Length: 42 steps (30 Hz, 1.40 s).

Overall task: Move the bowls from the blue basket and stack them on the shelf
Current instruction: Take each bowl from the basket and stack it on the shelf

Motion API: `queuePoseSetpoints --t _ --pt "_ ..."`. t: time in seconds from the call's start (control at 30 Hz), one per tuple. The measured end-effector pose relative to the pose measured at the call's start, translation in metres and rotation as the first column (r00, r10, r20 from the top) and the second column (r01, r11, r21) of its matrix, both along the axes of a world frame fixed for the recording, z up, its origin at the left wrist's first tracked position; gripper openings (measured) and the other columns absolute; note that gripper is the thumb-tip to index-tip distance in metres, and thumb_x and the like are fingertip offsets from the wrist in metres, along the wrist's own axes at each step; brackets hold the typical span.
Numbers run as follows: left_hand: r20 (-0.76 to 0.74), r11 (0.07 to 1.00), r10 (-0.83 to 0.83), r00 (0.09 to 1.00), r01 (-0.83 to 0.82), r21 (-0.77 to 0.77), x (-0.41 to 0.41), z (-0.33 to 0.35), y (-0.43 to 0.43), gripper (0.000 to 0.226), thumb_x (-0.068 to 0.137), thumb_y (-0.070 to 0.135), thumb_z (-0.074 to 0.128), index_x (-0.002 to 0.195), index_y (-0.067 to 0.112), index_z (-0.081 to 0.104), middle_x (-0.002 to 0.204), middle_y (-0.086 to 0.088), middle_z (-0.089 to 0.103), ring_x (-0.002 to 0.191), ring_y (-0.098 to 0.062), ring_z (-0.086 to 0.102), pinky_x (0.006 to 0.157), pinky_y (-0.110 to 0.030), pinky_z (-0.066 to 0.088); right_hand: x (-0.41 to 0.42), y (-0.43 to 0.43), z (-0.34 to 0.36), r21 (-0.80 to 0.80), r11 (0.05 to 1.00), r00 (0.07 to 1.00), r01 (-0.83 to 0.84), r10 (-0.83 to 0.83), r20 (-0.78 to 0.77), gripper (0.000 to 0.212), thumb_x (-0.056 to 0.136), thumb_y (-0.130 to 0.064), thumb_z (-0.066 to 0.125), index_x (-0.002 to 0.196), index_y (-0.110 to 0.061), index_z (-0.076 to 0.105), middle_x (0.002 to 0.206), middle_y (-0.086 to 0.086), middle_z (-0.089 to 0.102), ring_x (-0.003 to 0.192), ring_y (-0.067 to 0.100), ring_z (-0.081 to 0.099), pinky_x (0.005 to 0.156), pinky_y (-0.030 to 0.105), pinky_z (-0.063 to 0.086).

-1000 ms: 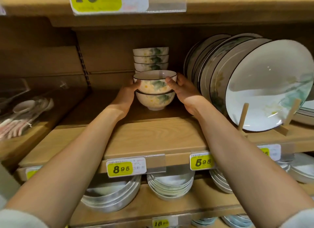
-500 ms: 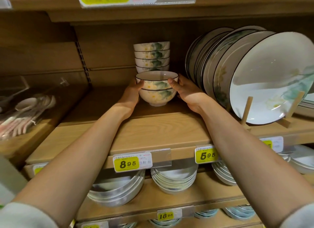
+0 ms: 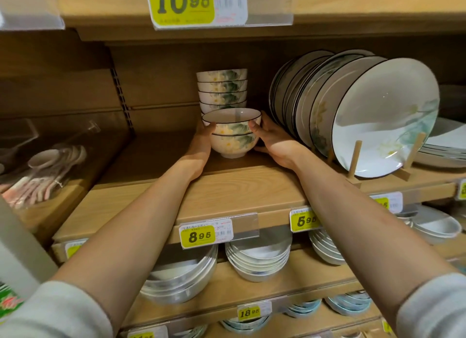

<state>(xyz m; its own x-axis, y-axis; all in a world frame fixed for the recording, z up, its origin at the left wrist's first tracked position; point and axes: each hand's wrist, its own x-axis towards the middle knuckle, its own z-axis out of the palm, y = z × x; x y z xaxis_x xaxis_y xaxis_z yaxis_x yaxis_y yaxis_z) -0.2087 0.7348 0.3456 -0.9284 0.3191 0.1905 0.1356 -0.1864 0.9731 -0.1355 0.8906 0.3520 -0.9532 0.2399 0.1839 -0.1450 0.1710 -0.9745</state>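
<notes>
Currently placing: left hand [image 3: 201,146] and right hand [image 3: 272,141] grip two nested bowls [image 3: 233,136], apparently seated on shelf [image 3: 239,186] before rear stack [image 3: 222,88]; next, release evenly

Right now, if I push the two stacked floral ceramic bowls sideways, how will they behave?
The two stacked floral ceramic bowls look glazed: probably rigid, slick, chippable. On one narrow foot on the wooden shelf, they might tip before sliding.

The single head camera is facing forward and slightly down, sitting close to the shelf [image 3: 239,194], with the bowls [image 3: 233,146] lying just above frame centre.
</notes>
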Motion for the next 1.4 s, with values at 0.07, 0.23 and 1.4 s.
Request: queuePoseSetpoints --t 0.07,0.23,1.4 --pt "0.006 1.000 -0.002 1.000 0.001 0.013 0.001 -0.001 0.000 0.043 0.101 0.020 0.041 0.144 0.018 0.039 0.141 -0.006 0.050 0.122 -0.019 0.050 0.096 -0.029 0.043 0.001 0.000 0.000 0.002 1.000 1.000 0.005 -0.005 0.000 0.060 0.100 -0.034 0.048 0.154 -0.027 0.020 0.153 0.000 0.040 0.136 0.023 0.041 0.111 0.053 0.035" --pt "0.030 0.999 0.007 1.000 -0.008 0.039 -0.002 -0.003 0.004 0.045 0.100 0.016 0.039 0.145 0.015 0.038 0.142 -0.009 0.049 0.126 -0.023 0.049 0.093 -0.028 0.043 -0.001 0.003 -0.003 0.018 1.000 1.000 0.009 -0.009 -0.003 0.060 0.101 -0.035 0.046 0.154 -0.028 0.019 0.153 0.001 0.038 0.135 0.024 0.042 0.108 0.049 0.041" --pt "0.347 0.762 0.528 0.775 -0.613 0.210 0.456 -0.111 -0.203 0.036 0.097 0.013 0.030 0.097 0.002 0.064 0.090 -0.016 0.074 0.081 -0.022 0.071 0.072 -0.027 0.058 0.340 -0.114 -0.138 -0.667 0.743 0.951 -0.046 0.236 0.199 0.025 0.098 -0.013 0.041 0.097 -0.005 0.065 0.088 0.013 0.074 0.079 0.022 0.072 0.076 0.032 0.057"
